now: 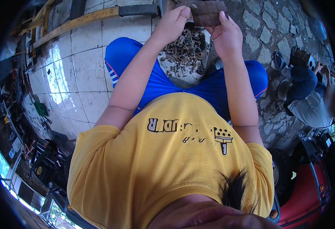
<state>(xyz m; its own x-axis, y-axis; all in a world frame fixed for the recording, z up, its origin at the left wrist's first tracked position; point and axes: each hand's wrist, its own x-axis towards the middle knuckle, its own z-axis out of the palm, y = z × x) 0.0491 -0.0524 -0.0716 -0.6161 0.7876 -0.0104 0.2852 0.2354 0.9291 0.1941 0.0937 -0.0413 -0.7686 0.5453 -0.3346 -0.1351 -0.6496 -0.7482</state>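
Both arms reach forward to the top of the view. A flat, dark brown piece (209, 12) with creases or seams is held up between my hands; its material I cannot make out. My left hand (174, 23) pinches its left edge, thumb on top. My right hand (227, 35) grips its lower right corner with the thumb upright along the edge. Under and just nearer than the piece lies a heap of small metal parts (184, 49), with bolts, nuts and washers among them, between my knees.
White floor tiles (87, 57) spread to the left, below a yellowish wooden beam (79, 22). Stone paving (261, 36) lies to the right, where another person (312, 97) sits low. Dark clutter (12, 99) lines the far left; a red vehicle part (303, 192) stands at lower right.
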